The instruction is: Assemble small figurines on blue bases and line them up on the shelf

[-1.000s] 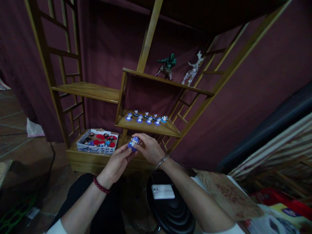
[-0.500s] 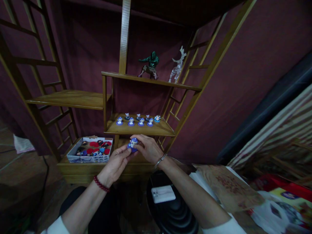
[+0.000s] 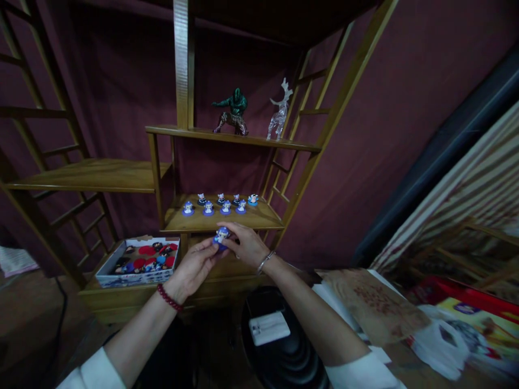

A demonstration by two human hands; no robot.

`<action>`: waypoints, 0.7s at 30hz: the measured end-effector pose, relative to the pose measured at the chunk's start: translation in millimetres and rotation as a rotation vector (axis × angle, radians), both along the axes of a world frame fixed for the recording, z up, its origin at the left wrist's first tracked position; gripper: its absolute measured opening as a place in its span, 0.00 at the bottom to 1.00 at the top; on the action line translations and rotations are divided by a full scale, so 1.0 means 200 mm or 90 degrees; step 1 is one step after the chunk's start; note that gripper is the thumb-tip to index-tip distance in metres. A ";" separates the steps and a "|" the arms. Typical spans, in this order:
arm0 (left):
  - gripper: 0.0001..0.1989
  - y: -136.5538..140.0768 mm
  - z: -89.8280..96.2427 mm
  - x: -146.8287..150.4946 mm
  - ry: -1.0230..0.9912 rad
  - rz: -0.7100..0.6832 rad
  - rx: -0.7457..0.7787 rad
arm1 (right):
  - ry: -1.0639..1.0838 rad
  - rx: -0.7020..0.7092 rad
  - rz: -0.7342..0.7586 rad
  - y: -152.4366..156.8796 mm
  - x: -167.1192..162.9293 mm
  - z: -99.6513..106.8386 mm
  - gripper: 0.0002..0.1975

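Between my two hands is a small purple-and-white figurine (image 3: 221,235) on a purple base. My left hand (image 3: 197,267) pinches the base from the left, while my right hand (image 3: 248,246) grips the figurine from the right with thumb and fingers. Just beyond them, on the lower shelf (image 3: 259,219), stand two rows of figurines. Several purple ones, such as the purple figurine (image 3: 208,208), make up the front row. Behind are dark-based ones like the dark figurine (image 3: 221,199), plus a blue-based figurine (image 3: 253,200) at the right end.
An open box (image 3: 135,278) of red, black and blue figurines sits at lower left. Above stand a green figure (image 3: 235,111) and a clear deer statue (image 3: 279,116). A white phone (image 3: 269,328) lies on a black stool (image 3: 292,356). Bags and a brown paper bag (image 3: 373,305) are at right.
The view has shifted, so the shelf and box appear further left and a little lower. Both hands still hold the same figurine, which looks slightly turned.
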State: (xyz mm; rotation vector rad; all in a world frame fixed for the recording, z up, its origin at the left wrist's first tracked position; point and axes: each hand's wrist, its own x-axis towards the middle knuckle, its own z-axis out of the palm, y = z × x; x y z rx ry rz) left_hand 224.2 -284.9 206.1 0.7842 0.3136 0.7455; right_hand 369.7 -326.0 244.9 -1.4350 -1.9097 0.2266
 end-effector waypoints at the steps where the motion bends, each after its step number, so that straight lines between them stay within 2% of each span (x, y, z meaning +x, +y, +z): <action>1: 0.10 0.01 0.01 0.01 0.003 0.003 -0.002 | 0.025 -0.002 0.002 0.01 0.01 -0.01 0.21; 8: 0.09 0.03 0.02 0.04 0.022 -0.003 0.007 | 0.146 -0.010 0.001 0.03 0.04 -0.04 0.18; 21: 0.09 0.03 0.02 0.02 -0.011 -0.027 0.004 | 0.132 -0.009 0.057 0.03 0.05 -0.02 0.15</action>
